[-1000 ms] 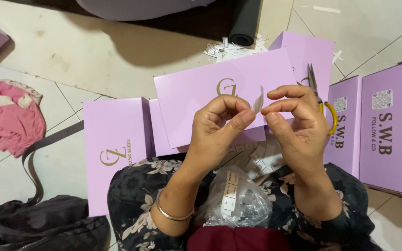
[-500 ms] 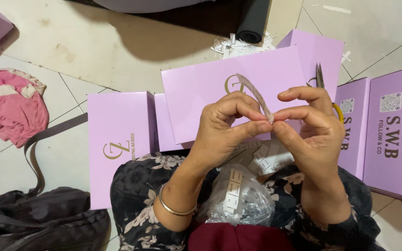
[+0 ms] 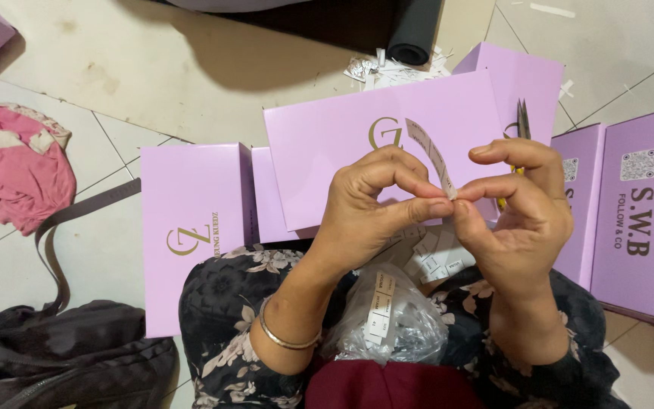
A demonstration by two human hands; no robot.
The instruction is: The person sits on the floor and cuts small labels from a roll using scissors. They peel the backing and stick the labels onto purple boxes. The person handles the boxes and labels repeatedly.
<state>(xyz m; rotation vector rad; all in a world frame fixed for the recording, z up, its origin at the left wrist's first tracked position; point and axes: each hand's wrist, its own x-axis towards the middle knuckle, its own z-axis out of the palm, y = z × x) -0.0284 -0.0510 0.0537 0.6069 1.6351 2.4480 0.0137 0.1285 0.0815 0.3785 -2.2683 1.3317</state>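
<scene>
Head view. A narrow white label strip [image 3: 431, 155] is pinched at its lower end between thumb and forefinger of the left hand [image 3: 376, 204] and of the right hand [image 3: 520, 216]; both hands are closed on it, fingertips touching. The strip rises free from the pinch, curving up and to the left in front of the large lilac box lid [image 3: 387, 144]. The step in hand appears to be the separating or peeling of a single label from its strip; a fine fingertip grip and a steady pull along the strip's length would seem to be called for, since thin paper of this kind is likely to tear or curl.

Below the hands, a crumpled clear plastic bag [image 3: 391, 329] holding more white labels rests on the lap, which is covered by dark floral fabric [image 3: 228, 303]. A thin metal bangle [image 3: 281, 339] is worn on the left wrist.

Flat rectangular lilac boxes with matte card surfaces and gold marks lie on the tiled floor [image 3: 115, 60]: one at left [image 3: 191, 235], others at right [image 3: 633, 220]. Scissors [image 3: 522, 121] with yellow handles are seen behind the right hand. Paper scraps [image 3: 387, 70], a black roll [image 3: 414, 34], a pink cloth [image 3: 13, 170] and a dark bag [image 3: 62, 360] are also present.
</scene>
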